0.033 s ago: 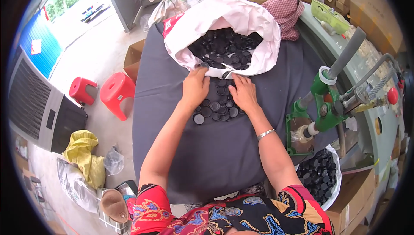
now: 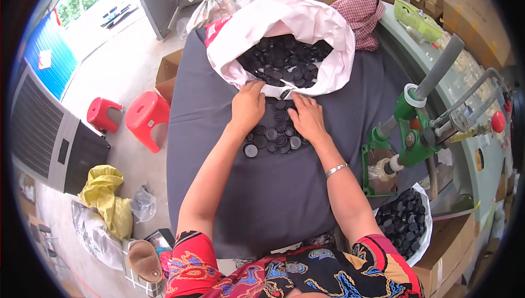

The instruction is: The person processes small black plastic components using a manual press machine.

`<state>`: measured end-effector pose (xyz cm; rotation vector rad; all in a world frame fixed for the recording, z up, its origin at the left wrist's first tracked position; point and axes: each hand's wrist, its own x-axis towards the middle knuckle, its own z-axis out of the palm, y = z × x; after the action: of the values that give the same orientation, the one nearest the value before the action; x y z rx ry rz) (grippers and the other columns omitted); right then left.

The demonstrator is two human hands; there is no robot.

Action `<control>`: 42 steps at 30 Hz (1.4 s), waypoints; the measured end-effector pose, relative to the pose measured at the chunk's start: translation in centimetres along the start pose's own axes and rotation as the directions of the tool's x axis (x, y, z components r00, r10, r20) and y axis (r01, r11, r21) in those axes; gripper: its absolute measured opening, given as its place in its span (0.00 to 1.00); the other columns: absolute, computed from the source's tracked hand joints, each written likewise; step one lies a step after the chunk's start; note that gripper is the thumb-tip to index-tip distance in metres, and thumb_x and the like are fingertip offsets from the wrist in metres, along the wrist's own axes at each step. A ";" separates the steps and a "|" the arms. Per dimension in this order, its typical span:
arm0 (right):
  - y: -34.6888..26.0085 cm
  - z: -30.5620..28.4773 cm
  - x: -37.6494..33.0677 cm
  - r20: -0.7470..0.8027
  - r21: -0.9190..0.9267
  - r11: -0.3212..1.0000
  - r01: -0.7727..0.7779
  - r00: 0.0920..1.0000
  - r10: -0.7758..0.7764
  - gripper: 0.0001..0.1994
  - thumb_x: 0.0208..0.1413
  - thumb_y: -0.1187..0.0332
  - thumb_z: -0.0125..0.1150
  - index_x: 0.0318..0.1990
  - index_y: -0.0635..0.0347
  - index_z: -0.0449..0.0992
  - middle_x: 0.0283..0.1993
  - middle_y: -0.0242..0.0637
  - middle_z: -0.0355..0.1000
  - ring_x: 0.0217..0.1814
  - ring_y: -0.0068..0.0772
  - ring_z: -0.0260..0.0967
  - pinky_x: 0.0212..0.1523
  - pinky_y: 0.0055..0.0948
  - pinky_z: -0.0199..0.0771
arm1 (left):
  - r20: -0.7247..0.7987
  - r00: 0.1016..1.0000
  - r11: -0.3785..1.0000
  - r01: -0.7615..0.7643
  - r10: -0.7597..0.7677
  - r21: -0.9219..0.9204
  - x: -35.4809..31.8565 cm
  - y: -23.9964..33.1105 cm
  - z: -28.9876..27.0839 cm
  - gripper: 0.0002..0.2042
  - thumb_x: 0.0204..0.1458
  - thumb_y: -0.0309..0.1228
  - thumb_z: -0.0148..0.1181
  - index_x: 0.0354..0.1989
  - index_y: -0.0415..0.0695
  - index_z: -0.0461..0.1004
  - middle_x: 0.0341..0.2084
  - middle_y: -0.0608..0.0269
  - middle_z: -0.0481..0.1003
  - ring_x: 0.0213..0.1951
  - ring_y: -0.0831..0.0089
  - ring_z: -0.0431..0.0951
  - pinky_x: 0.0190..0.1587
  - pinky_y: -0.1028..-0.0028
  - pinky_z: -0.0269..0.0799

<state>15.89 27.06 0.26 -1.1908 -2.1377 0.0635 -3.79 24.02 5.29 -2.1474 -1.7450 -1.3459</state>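
Note:
A large white bag [image 2: 333, 73] lies open-mouthed on the grey cloth, full of round black caps [image 2: 281, 51]. At the near left of its rim is my left hand [image 2: 248, 106], fingers bent together over the bag's edge. My right hand [image 2: 309, 118] rests by the near right of the rim, fingers stretched out and thumb apart. Between and below my hands lies a loose spread of black caps [image 2: 272, 134], some showing their hollow side. A few near the bag's lip are partly hidden by my fingers.
To the right stands a green hand press [image 2: 407, 134] with a grey lever. Below it, another white bag holds black caps [image 2: 403, 224]. A checked cloth [image 2: 361, 13] lies beside the big bag. Red stools [image 2: 147, 117] and an air cooler [image 2: 49, 128] stand on the left.
My left fingertips have shifted slightly on the bag's rim; a dark cap seen at them before no longer shows there. The view has moved a little. My right hand stays by the rim.

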 end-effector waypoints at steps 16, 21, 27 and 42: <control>1.4 0.1 0.4 -0.108 0.111 0.994 0.003 0.994 0.009 0.09 0.51 0.69 0.56 0.38 0.59 0.79 0.38 0.40 0.76 0.40 0.43 0.72 0.44 0.42 0.66 | 0.185 0.982 0.973 0.002 -0.046 0.232 -2.2 -0.2 4.7 0.15 0.45 0.30 0.58 0.43 0.41 0.76 0.40 0.56 0.77 0.45 0.55 0.74 0.47 0.57 0.68; 0.3 -0.3 0.5 0.048 0.227 0.972 0.055 0.997 -0.067 0.09 0.48 0.70 0.54 0.35 0.57 0.80 0.36 0.40 0.77 0.42 0.43 0.72 0.46 0.43 0.67 | 0.303 0.953 0.991 -0.047 0.007 0.124 -3.8 0.1 4.2 0.17 0.48 0.31 0.56 0.48 0.43 0.73 0.47 0.56 0.75 0.53 0.54 0.71 0.54 0.54 0.64; 0.1 -2.0 0.6 0.249 0.312 0.937 -0.158 0.965 0.080 0.08 0.44 0.69 0.54 0.29 0.59 0.79 0.26 0.47 0.74 0.33 0.52 0.73 0.37 0.45 0.72 | 0.552 0.830 0.988 0.007 0.080 -0.154 -4.3 2.8 0.3 0.16 0.46 0.28 0.59 0.45 0.41 0.75 0.43 0.51 0.76 0.50 0.53 0.74 0.53 0.59 0.68; -0.4 0.0 0.6 -0.031 0.333 0.931 -0.150 0.985 0.170 0.06 0.48 0.68 0.56 0.26 0.60 0.74 0.24 0.48 0.73 0.29 0.53 0.73 0.31 0.47 0.72 | -0.065 0.960 0.806 0.264 -0.272 0.530 12.8 -10.3 6.9 0.32 0.48 0.47 0.58 0.60 0.42 0.64 0.58 0.45 0.65 0.62 0.49 0.62 0.63 0.54 0.57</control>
<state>15.38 27.25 0.78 -1.1468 -1.8820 0.4376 -8.55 41.14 4.67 -1.6495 -2.1688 -0.7360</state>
